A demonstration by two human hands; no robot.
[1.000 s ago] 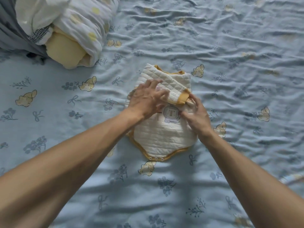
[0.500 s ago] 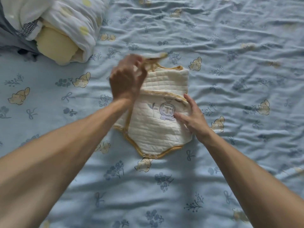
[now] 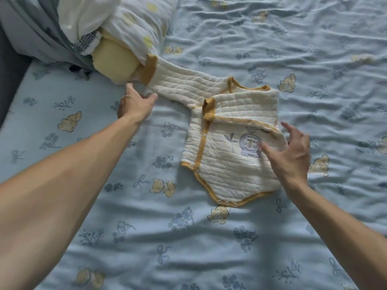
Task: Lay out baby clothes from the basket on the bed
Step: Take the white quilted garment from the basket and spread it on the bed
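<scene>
blue bed sheet point(image 3: 272, 237): romper point(image 3: 230, 164) btwn hands; left hand point(image 3: 136, 105) open by sleeve, right hand point(image 3: 293, 155) spread, touching romper.

Rumpled blue printed bedsheet point(image 3: 272, 38) (dim light), heaped bedding point(image 3: 129, 24) upper left.

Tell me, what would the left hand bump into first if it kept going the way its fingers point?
Probably the mustard cuff of the bodysuit's spread sleeve, just beyond the left hand; depth is unclear.

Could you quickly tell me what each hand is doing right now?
Left hand: open, beside the romper's unfolded sleeve.
Right hand: open, over the romper.
</scene>
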